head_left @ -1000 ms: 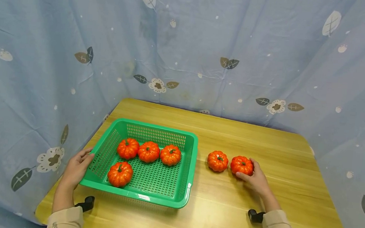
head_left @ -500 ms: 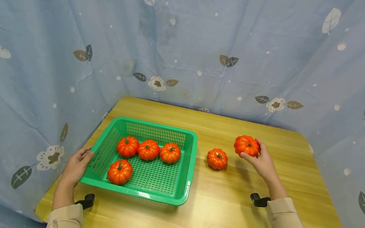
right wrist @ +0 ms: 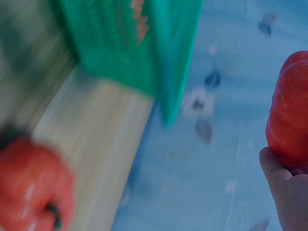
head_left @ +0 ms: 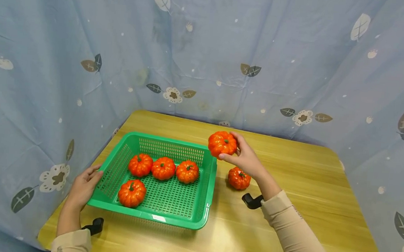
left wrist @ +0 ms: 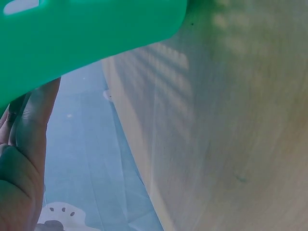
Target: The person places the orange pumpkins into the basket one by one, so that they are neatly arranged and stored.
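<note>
My right hand [head_left: 247, 158] holds a small orange pumpkin [head_left: 222, 143] with a green stem, thumb below and fingers behind it. It is raised above the table by the far right corner of the green plastic basket [head_left: 129, 211]. My left hand [head_left: 82, 186] grips the basket's left rim; in the left wrist view the fingers [left wrist: 33, 125] reach up under the green edge. Inside the basket, several like pumpkins [head_left: 164, 168] sit, most in a row toward the back. One more pumpkin [head_left: 239, 178] rests on the table right of the basket, below my right forearm.
The yellow wood-grain table [head_left: 286, 225] carries the basket near its left side. A blue patterned curtain [head_left: 207, 56] hangs behind and at both sides. Black wrist mounts [head_left: 252, 201] stick out from both wrists.
My right hand has lifted the rightmost pumpkin off the table and carried it left, past the other loose pumpkin, to the basket's right side. The left hand stays on the rim.
</note>
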A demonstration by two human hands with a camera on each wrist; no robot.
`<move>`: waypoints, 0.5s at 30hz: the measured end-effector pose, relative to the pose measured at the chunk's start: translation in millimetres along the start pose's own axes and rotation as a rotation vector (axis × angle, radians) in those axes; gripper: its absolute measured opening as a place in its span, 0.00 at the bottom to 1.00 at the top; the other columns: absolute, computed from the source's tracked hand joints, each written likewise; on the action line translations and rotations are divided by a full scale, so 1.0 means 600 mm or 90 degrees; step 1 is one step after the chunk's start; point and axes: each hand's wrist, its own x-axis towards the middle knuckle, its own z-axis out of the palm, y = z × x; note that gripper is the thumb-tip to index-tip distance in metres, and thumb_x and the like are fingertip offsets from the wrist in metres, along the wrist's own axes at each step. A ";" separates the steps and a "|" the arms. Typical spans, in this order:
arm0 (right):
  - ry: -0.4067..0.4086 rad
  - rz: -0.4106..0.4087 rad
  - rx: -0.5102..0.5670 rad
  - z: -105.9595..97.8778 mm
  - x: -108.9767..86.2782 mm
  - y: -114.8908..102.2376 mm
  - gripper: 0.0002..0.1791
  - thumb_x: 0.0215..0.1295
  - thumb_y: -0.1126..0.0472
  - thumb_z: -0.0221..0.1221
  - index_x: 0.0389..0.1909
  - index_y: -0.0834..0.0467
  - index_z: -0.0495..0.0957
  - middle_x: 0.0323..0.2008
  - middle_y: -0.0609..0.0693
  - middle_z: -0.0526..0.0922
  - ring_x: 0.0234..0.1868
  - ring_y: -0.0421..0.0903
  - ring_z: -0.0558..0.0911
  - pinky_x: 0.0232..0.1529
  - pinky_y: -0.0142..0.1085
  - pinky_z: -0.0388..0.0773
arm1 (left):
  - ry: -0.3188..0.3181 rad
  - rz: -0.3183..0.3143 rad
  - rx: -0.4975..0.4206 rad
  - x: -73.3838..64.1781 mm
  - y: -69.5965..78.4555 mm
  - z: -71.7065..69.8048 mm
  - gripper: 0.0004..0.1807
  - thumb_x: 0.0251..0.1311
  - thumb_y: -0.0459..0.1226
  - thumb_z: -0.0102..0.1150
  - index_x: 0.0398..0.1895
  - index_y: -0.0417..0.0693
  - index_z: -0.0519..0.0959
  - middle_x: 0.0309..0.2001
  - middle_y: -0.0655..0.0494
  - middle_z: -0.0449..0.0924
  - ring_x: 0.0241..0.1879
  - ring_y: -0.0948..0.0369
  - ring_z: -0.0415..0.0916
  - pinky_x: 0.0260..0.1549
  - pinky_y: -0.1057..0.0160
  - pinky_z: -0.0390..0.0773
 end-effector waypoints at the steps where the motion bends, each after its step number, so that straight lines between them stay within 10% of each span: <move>1: -0.015 -0.006 -0.007 0.014 0.007 -0.007 0.48 0.56 0.56 0.68 0.72 0.57 0.50 0.67 0.57 0.61 0.66 0.55 0.67 0.64 0.49 0.67 | 0.001 0.002 -0.001 0.000 -0.001 0.000 0.38 0.72 0.54 0.35 0.74 0.37 0.47 0.67 0.26 0.54 0.65 0.34 0.54 0.58 0.33 0.58; 15: -0.250 -0.035 -0.193 0.194 0.074 -0.046 0.49 0.55 0.47 0.67 0.72 0.56 0.51 0.64 0.52 0.67 0.60 0.47 0.72 0.58 0.40 0.73 | 0.020 0.018 0.013 0.000 0.002 0.004 0.35 0.73 0.52 0.34 0.73 0.38 0.50 0.64 0.28 0.62 0.60 0.38 0.62 0.53 0.39 0.66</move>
